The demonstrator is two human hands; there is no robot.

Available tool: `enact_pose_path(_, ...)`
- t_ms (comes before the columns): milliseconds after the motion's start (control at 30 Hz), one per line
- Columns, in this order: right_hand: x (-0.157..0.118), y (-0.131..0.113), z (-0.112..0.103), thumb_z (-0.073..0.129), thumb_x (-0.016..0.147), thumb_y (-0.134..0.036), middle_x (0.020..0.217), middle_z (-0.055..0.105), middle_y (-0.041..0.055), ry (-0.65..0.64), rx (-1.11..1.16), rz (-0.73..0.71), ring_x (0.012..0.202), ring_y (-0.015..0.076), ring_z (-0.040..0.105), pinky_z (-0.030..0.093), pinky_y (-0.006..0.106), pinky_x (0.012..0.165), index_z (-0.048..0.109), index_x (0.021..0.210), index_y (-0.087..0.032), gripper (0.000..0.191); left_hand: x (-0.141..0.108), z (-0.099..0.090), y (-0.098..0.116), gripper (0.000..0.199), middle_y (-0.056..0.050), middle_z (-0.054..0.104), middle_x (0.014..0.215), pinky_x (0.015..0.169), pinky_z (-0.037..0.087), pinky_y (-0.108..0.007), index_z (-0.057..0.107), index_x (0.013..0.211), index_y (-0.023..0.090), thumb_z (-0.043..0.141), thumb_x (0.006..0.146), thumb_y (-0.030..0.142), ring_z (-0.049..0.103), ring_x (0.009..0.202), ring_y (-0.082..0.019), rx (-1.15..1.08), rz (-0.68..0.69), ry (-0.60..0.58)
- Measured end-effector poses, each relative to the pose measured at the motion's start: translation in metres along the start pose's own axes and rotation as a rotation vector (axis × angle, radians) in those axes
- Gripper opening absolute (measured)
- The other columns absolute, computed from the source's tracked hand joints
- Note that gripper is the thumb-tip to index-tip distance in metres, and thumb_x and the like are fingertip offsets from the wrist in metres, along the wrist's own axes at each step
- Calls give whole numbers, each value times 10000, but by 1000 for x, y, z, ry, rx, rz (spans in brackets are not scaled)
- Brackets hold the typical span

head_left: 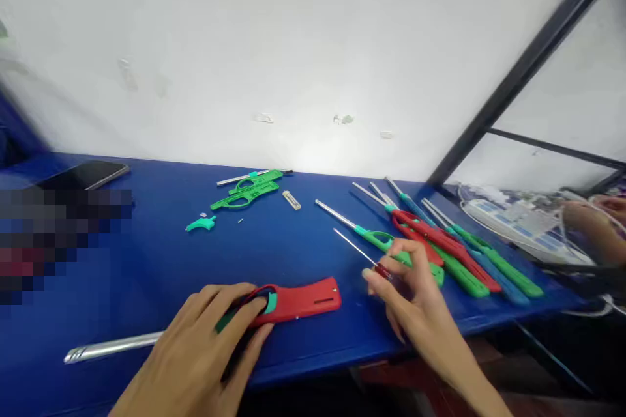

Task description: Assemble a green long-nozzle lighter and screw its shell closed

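Note:
My left hand [210, 332] grips a red gas lighter [306, 300] at its trigger end, near the front edge of the blue table. The lighter's metal tube [112, 346] points left and its red handle points right; my fingers hide part of the middle. In my right hand [415, 293] is a screwdriver [359, 247] with a thin shaft and a dark red handle, its tip pointing up and left, apart from the red lighter. Just behind that hand lies a green lighter [379, 239], partly covered by the fingers.
Several red, green and blue lighters [464, 254] lie in a row at the right. Farther back are green casing halves [252, 194], a turquoise trigger [200, 224] and a small pale part [291, 200]. A phone [81, 176] lies far left; another person's hand [594, 228] shows far right.

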State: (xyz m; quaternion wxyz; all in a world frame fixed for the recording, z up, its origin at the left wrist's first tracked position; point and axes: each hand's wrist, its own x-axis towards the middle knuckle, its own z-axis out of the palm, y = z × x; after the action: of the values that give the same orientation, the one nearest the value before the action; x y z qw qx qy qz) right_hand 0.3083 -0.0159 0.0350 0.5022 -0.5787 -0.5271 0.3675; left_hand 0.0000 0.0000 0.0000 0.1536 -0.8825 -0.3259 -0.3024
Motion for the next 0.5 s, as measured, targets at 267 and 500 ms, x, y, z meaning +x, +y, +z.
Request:
enact_pose_path(267,-18,-26,-22,875,870,-569,926,704,17,82,155,-4,376,4,363,212,182,344,713,1164,-255,459,-5,1,1,315,-28,768,1304,1040,505,-425,700,1370,277,496,1154,379,688,1172,-262,-54,-132,10)
enact_pose_path(500,-19,-18,-4,717,1050,-432,646,596,-25,439,-131,-488,476,94,481,349,220,401,727,913,-232,243,-7,4,0,315,-7,747,1365,1091,507,-397,669,1416,311,563,1134,404,672,1242,-240,-113,-183,38)
